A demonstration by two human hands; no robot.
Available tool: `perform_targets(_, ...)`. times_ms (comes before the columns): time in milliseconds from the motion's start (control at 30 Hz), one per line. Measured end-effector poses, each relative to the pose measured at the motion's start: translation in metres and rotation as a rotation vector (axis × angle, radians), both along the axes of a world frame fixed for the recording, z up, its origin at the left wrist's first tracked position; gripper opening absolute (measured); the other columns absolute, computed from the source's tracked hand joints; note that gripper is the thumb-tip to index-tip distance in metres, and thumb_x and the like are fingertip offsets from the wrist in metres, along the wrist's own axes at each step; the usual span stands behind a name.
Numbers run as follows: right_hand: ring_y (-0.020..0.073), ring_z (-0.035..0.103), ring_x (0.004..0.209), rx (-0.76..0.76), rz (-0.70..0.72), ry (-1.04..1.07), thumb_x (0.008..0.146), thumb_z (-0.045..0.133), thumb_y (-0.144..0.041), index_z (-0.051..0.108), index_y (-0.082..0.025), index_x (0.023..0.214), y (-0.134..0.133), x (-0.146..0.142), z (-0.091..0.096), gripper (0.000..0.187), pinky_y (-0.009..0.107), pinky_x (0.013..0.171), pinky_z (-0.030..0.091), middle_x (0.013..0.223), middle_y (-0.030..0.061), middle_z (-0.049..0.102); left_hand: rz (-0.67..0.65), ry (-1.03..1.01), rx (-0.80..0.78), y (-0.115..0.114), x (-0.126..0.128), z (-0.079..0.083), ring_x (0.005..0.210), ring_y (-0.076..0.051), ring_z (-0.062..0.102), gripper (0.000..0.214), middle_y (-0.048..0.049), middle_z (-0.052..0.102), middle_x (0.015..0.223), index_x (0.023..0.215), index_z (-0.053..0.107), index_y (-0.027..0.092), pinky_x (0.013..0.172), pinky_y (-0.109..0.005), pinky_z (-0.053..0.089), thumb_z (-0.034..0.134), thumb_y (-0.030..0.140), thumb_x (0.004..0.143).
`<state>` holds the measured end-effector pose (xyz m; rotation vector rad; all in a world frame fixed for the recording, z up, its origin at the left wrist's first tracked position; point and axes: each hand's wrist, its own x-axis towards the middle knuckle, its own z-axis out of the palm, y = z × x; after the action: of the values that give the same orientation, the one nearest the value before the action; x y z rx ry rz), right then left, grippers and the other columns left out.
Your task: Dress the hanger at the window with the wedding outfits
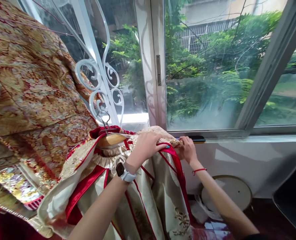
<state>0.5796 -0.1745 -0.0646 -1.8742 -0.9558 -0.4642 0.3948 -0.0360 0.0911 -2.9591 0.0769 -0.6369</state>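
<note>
A cream satin costume [163,180] with red trim and gold embroidery hangs on a wooden hanger [113,140]. The hanger's metal hook is by the white scrolled ironwork. My left hand [148,145], with a watch [124,171] on the wrist, lies over the costume's right shoulder part. Its fingers close on the red-trimmed edge, and one blue nail shows. To the right, my right hand [188,150] pinches the outer embroidered edge of the same shoulder. A thin red bracelet [199,171] circles that wrist. The fabric under my left palm is hidden.
A gold and red patterned cloth [33,83] hangs at left. White scrolled ironwork [108,76] stands before the window [203,110]. A dark flat object [198,139] lies on the sill. A round pale object [226,193] leans low against the wall, with a black chair-like shape [293,196] at right.
</note>
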Motion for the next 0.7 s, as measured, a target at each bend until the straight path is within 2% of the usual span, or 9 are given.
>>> perform_targets(100, 0.0208, 0.056, 0.066, 0.020, -0.019, 0.109, 0.077, 0.040, -0.021, 0.063, -0.021, 0.085, 0.007, -0.002, -0.027, 0.025, 0.029, 0.060, 0.045, 0.071, 0.0039, 0.066, 0.022, 0.027, 0.007, 0.000, -0.004, -0.001, 0.086, -0.028, 0.067, 0.041, -0.0092, 0.075, 0.095, 0.099, 0.071, 0.020, 0.072, -0.034, 0.044, 0.052, 0.055, 0.090)
perform_targets(167, 0.0184, 0.052, 0.057, -0.013, -0.017, 0.106, 0.075, 0.041, -0.022, 0.062, -0.020, 0.075, 0.002, 0.006, -0.026, 0.021, 0.026, 0.054, 0.040, 0.060, 0.0021, 0.063, 0.012, 0.029, 0.003, 0.001, -0.005, -0.001, 0.087, -0.027, 0.067, 0.040, -0.0089, 0.074, 0.096, 0.102, 0.071, 0.020, 0.073, -0.034, 0.044, 0.053, 0.054, 0.089)
perform_targets(267, 0.0165, 0.044, 0.050, -0.052, -0.074, 0.082, 0.070, 0.047, -0.023, 0.056, -0.022, 0.063, -0.015, 0.025, 0.001, 0.011, 0.027, 0.053, 0.031, 0.053, 0.0020, 0.056, 0.013, 0.033, -0.008, 0.002, -0.003, 0.000, 0.088, -0.027, 0.066, 0.038, -0.0084, 0.074, 0.095, 0.101, 0.071, 0.021, 0.075, -0.034, 0.044, 0.053, 0.053, 0.089)
perform_targets(367, 0.0181, 0.046, 0.055, -0.054, -0.172, 0.005, 0.066, 0.051, -0.022, 0.057, -0.022, 0.066, -0.028, 0.038, 0.044, 0.005, 0.029, 0.056, 0.029, 0.057, 0.0042, 0.057, 0.042, 0.080, -0.017, 0.001, -0.001, 0.003, 0.084, -0.026, 0.066, 0.039, -0.0081, 0.074, 0.093, 0.094, 0.071, 0.021, 0.071, -0.033, 0.044, 0.051, 0.054, 0.089)
perform_targets(467, 0.0193, 0.049, 0.060, -0.006, -0.249, -0.075, 0.066, 0.053, -0.022, 0.059, -0.020, 0.070, -0.033, 0.032, 0.089, 0.008, 0.029, 0.059, 0.031, 0.063, 0.0058, 0.060, 0.094, 0.146, 0.021, -0.002, 0.001, 0.004, 0.081, -0.027, 0.066, 0.041, -0.0113, 0.073, 0.090, 0.089, 0.071, 0.017, 0.071, -0.034, 0.045, 0.053, 0.054, 0.087)
perform_targets(533, 0.0186, 0.050, 0.060, 0.024, -0.229, -0.073, 0.068, 0.053, -0.022, 0.059, -0.020, 0.068, -0.042, 0.020, 0.113, 0.007, 0.029, 0.059, 0.033, 0.063, 0.0047, 0.060, 0.152, 0.140, 0.075, -0.004, 0.002, 0.002, 0.087, -0.031, 0.066, 0.043, -0.0163, 0.073, 0.094, 0.092, 0.070, 0.013, 0.075, -0.038, 0.047, 0.056, 0.054, 0.085)
perform_targets(600, 0.0166, 0.048, 0.056, -0.004, -0.178, -0.049, 0.072, 0.051, -0.023, 0.055, -0.020, 0.061, -0.059, 0.001, 0.124, 0.013, 0.028, 0.056, 0.032, 0.056, 0.0026, 0.055, 0.190, 0.064, 0.108, -0.004, 0.004, -0.005, 0.096, -0.035, 0.065, 0.046, -0.0208, 0.071, 0.100, 0.099, 0.069, 0.010, 0.081, -0.042, 0.047, 0.056, 0.052, 0.086)
perform_targets(633, 0.0155, 0.046, 0.053, -0.042, -0.144, -0.035, 0.075, 0.049, -0.023, 0.054, -0.020, 0.058, -0.070, -0.012, 0.125, 0.018, 0.027, 0.053, 0.031, 0.053, 0.0017, 0.052, 0.203, 0.016, 0.111, -0.002, 0.006, -0.010, 0.098, -0.036, 0.064, 0.045, -0.0218, 0.071, 0.100, 0.099, 0.069, 0.009, 0.083, -0.044, 0.047, 0.055, 0.050, 0.088)
perform_targets(700, 0.0140, 0.043, 0.046, -0.150, -0.058, 0.004, 0.082, 0.044, -0.024, 0.054, -0.020, 0.056, -0.092, -0.041, 0.111, 0.028, 0.027, 0.048, 0.030, 0.048, 0.0008, 0.051, 0.221, -0.070, 0.094, 0.003, 0.011, -0.024, 0.097, -0.035, 0.065, 0.040, -0.0216, 0.072, 0.095, 0.095, 0.071, 0.009, 0.086, -0.047, 0.047, 0.051, 0.045, 0.091)
